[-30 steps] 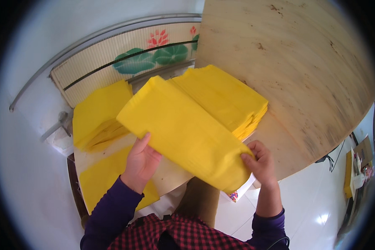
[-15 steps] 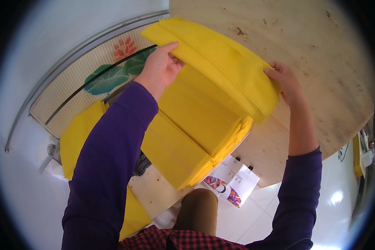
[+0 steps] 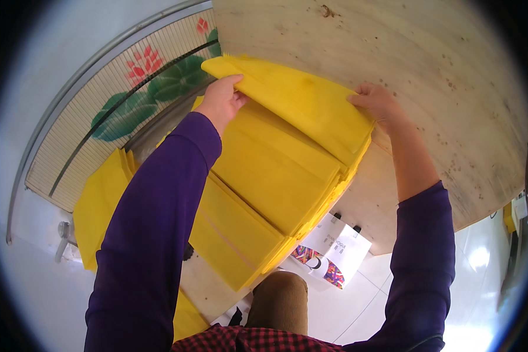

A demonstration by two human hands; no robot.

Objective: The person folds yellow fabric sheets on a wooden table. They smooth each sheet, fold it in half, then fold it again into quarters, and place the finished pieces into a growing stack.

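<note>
My left hand (image 3: 222, 102) pinches the left end of a folded yellow fabric sheet (image 3: 302, 102), thumb on top and fingers curled under. At the sheet's far right corner, my right hand (image 3: 378, 107) grips its edge between thumb and fingers. The sheet lies low over the far part of a thick stack of similar yellow folded sheets (image 3: 276, 173). In front of it, a nearer row of yellow sheets (image 3: 234, 234) reaches toward my knee. The layered edges show along the right side. My left forearm covers part of the stack's left side.
A pale, stained wooden board (image 3: 452, 117) extends to the far right. At the left stands a ribbed panel with painted lotus flowers (image 3: 176, 76). More yellow sheets (image 3: 102, 199) hang at the left. A white paper bag (image 3: 337, 249) stands on the tiled floor near my knee (image 3: 278, 302).
The held yellow sheet has come down toward me and lies flatter over the stack. Both hands keep hold of it; my right hand has shifted slightly left. The view has moved a little.
</note>
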